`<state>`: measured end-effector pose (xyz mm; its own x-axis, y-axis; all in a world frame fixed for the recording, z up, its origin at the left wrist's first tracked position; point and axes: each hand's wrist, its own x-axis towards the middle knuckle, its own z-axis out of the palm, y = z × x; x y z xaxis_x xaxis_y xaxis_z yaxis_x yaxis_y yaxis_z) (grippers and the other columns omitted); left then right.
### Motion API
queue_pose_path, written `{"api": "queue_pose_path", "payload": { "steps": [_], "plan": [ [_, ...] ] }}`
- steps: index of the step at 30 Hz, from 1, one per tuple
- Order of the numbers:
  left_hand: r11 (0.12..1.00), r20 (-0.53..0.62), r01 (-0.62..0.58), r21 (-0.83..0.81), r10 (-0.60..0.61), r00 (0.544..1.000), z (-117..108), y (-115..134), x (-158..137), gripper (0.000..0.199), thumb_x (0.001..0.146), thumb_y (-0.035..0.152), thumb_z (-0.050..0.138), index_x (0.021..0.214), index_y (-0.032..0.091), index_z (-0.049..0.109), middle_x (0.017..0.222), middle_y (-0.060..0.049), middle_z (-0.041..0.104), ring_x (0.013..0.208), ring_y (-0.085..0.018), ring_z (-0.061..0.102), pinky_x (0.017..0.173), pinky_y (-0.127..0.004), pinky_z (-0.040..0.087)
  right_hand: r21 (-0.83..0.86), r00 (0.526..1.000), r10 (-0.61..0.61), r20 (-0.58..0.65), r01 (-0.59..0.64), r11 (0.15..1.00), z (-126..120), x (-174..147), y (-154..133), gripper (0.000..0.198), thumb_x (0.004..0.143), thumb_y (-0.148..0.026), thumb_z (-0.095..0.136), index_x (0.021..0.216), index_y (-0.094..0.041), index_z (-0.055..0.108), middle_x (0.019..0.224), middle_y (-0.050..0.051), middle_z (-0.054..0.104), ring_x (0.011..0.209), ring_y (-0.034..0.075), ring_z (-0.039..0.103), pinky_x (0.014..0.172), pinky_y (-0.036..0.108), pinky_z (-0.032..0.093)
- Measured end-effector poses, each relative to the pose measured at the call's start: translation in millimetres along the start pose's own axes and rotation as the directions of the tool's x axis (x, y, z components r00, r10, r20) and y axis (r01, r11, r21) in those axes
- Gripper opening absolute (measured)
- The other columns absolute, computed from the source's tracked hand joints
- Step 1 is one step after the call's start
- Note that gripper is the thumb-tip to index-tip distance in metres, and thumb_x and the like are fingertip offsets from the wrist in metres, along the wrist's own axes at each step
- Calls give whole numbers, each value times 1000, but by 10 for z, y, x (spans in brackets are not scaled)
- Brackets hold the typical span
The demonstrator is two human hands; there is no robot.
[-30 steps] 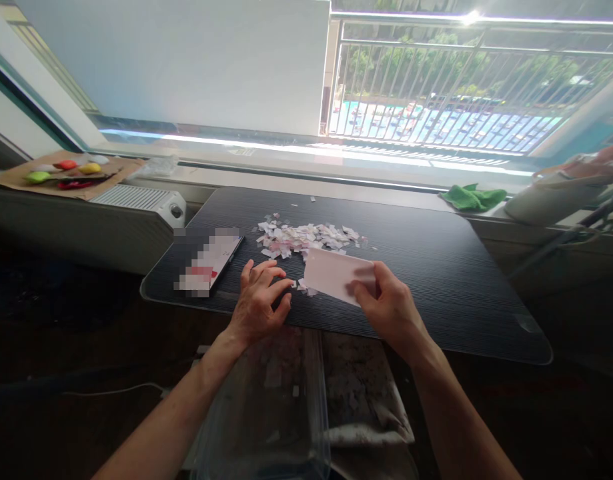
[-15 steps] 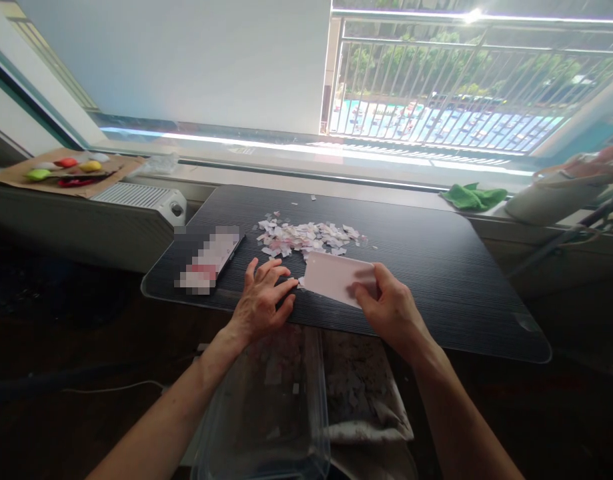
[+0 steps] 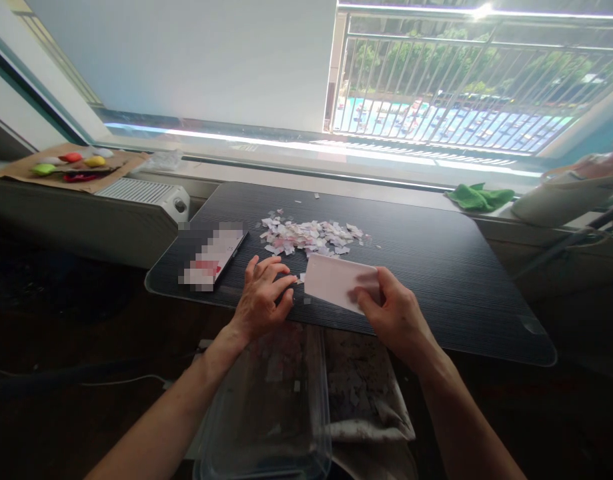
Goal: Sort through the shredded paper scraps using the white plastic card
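Note:
My right hand (image 3: 393, 303) grips a pale pinkish-white flat rectangular card or panel (image 3: 331, 283), thumb on its near face. The panel is tilted up on its long edge, close to the table's front. Left of it, my left hand (image 3: 266, 290) rests over the table with fingers spread, holding nothing. Its fingertips are next to a few loose paper scraps (image 3: 301, 279). A heap of small torn or cut paper pieces (image 3: 311, 235), white and pinkish, lies just beyond both hands. The dark wood-grain table (image 3: 426, 267) bears all of this.
Below the table's front edge stands a clear plastic bin (image 3: 321, 400) with some scraps inside, beside a stained cloth (image 3: 371, 427). A partly blurred flat item (image 3: 216, 257) lies at the table's left. On the sill are a green cloth (image 3: 479, 197) and a white radiator (image 3: 151, 193) nearby.
The panel has shifted slightly nearer to me with my right hand. A small scrap now shows on the table between the hands. My left hand is nearly still.

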<state>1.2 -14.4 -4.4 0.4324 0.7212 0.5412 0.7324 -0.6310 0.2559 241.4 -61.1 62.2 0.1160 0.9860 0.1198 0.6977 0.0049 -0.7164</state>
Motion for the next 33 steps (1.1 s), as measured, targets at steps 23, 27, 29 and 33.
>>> {"api": "queue_pose_path", "payload": {
  "steps": [23,27,29,33],
  "plan": [
    [997,74,-64,-40,67,995,-28,-17,-12,25,87,25,52,103,26,72,114,-7,62,128,-30,47,117,-61,19,-76,995,-38,-97,31,997,14,182,-88,14,78,-35,53,86,-24,58,62,0,60,53,18,53,57,28,38],
    [993,110,-103,-61,109,988,-51,-26,-7,26,87,28,54,106,29,73,119,-7,61,129,-30,46,117,-62,18,-64,996,-48,-70,43,997,36,193,-90,13,79,-34,54,86,-24,58,62,-1,60,54,17,53,57,27,39],
    [988,141,-129,-82,140,980,-68,-30,-6,25,87,28,56,105,30,74,122,-6,61,130,-30,45,118,-62,17,-67,997,-60,-52,56,996,36,200,-94,11,80,-33,54,86,-24,57,62,-1,60,54,17,53,57,27,38],
    [982,143,-169,-81,179,973,-73,-23,-11,22,86,28,58,101,30,75,121,-6,62,130,-30,46,118,-62,17,-123,998,-60,0,60,991,-50,164,-102,11,80,-32,54,85,-24,58,59,-1,59,53,17,52,56,27,37]
  ]
}}
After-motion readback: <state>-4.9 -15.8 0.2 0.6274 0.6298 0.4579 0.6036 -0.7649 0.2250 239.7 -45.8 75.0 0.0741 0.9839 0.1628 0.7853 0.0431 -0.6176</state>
